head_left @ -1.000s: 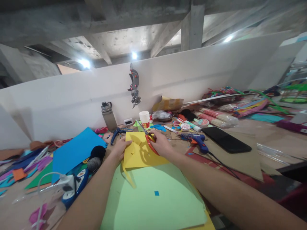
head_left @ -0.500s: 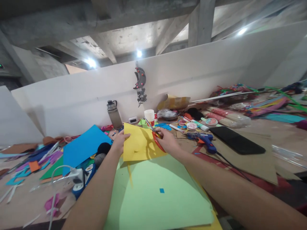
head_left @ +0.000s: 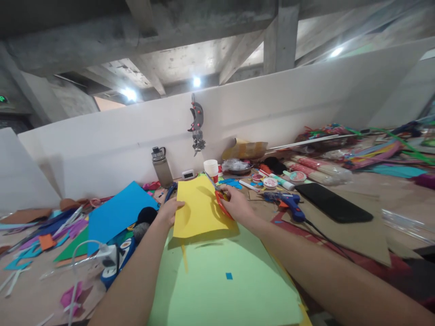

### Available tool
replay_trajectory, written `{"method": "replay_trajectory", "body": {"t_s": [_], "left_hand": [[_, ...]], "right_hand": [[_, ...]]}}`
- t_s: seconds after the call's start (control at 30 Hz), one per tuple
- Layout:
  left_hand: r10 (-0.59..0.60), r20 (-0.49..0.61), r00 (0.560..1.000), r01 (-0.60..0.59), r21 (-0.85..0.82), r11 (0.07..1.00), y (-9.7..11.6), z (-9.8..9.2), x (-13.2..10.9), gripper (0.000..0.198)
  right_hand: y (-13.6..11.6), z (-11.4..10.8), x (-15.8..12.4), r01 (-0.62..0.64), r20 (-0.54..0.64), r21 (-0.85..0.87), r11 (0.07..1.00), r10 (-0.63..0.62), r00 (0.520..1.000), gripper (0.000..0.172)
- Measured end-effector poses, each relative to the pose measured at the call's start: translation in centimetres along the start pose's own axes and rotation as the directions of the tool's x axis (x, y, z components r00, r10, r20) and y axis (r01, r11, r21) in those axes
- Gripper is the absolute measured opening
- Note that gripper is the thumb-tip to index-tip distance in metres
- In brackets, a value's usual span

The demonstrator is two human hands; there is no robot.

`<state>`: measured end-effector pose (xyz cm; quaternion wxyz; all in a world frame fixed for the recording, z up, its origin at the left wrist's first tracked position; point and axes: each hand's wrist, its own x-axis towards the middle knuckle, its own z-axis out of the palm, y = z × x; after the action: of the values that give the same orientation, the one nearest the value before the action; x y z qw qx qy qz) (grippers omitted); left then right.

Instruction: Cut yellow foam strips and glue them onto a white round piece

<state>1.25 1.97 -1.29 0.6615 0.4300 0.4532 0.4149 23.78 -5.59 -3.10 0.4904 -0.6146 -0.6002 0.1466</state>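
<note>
A sheet of yellow paper (head_left: 197,213) is held up over a pale green sheet (head_left: 217,294). My left hand (head_left: 169,211) pinches its left edge between thumb and fingers. At the paper's right side my right hand (head_left: 236,202) is closed on red-handled scissors (head_left: 220,204). The scissor blades point away and to the left, beside the paper's upper right edge. A small blue square (head_left: 229,275) and a thin yellow strip (head_left: 184,258) lie on the green sheet.
A blue sheet (head_left: 118,213), a power strip (head_left: 118,267) and a grey bottle (head_left: 162,168) are on the left. Paper cups (head_left: 211,167) stand behind the yellow paper. To the right lie a blue glue gun (head_left: 290,203) and a black phone-like slab (head_left: 333,202).
The yellow paper has changed tilt, and its far edge now looks straighter and its near edge lower. Both hands keep their holds. The camera view has shifted slightly.
</note>
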Motion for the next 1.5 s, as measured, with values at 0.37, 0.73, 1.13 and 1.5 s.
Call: {"method": "replay_trajectory", "body": {"t_s": [0.37,0.73,1.13,1.5], "left_hand": [[0.001,-0.009,1.0,-0.001,-0.025,1.0,-0.3,-0.1,0.7,0.041],[-0.043,-0.007,0.999,0.044,0.163,0.986,-1.5,0.4,0.7,0.037],[-0.051,0.0,0.999,0.05,0.208,0.977,-1.9,0.6,0.7,0.029],[-0.023,-0.09,0.996,0.048,0.288,0.956,-2.2,0.4,1.3,0.039]], "right_hand": [[-0.4,-0.2,-0.2,0.006,0.003,-0.044,0.999,-0.006,1.0,0.032],[-0.3,-0.1,-0.4,0.058,0.024,-0.1,0.993,-0.056,0.998,0.033],[0.1,0.0,-0.3,0.032,0.071,-0.188,0.982,-0.019,0.997,0.03],[-0.3,-0.3,-0.4,-0.004,0.142,-0.257,0.967,0.042,0.989,0.035]]}}
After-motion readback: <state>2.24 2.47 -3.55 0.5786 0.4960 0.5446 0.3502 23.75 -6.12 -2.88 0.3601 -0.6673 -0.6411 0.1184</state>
